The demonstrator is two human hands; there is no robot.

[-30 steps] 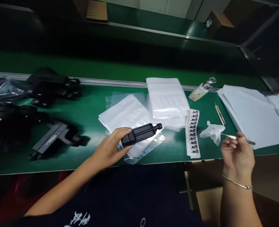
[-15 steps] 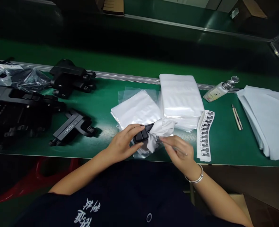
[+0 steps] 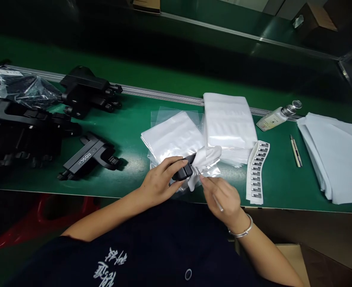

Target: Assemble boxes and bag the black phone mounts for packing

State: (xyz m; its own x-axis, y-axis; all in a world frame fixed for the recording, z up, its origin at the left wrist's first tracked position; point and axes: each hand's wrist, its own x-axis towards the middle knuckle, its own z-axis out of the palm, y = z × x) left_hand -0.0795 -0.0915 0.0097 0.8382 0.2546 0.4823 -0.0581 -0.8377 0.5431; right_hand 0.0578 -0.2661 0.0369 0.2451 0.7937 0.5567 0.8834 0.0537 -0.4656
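Observation:
My left hand is closed around the near end of a small black plastic part lying on clear plastic bags. My right hand pinches metal tweezers, and a crumpled white cloth lies pressed against the black part at their tip. Both hands work above the near edge of the green bench.
Two stacks of white bags lie behind the hands. A label strip, a pump bottle, a pen and white sheets sit to the right. Black Bosch parts and bagged parts are on the left.
My right hand brought the tweezers and white cloth from the right side over to the black part. The left hand kept its grip on the part. The view shifted slightly.

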